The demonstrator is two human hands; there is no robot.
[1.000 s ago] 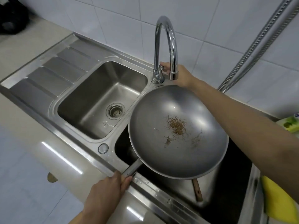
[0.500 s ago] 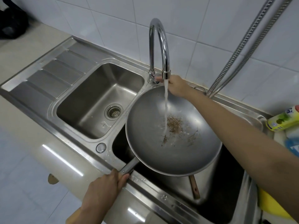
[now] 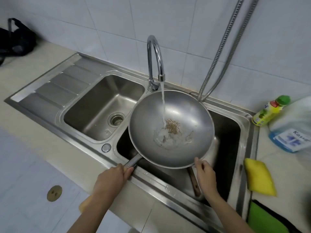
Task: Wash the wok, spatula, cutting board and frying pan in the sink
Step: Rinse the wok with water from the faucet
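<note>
One wok (image 3: 171,128), two basins (image 3: 104,106), two bottles (image 3: 269,111), one sponge (image 3: 259,177).

a black bag (image 3: 16,40) sits at the upper left of the frame on the beige counter (image 3: 42,54). at the right edge, a yellow bottle with a green cap (image 3: 271,111) lies tilted, just beside a blue bottle with a white label (image 3: 291,130). below them lies a yellow sponge (image 3: 259,179), and a green cloth (image 3: 265,217) fills the lower right corner. a corrugated metal hose (image 3: 223,47) runs down the white tiled wall (image 3: 101,19).
</note>
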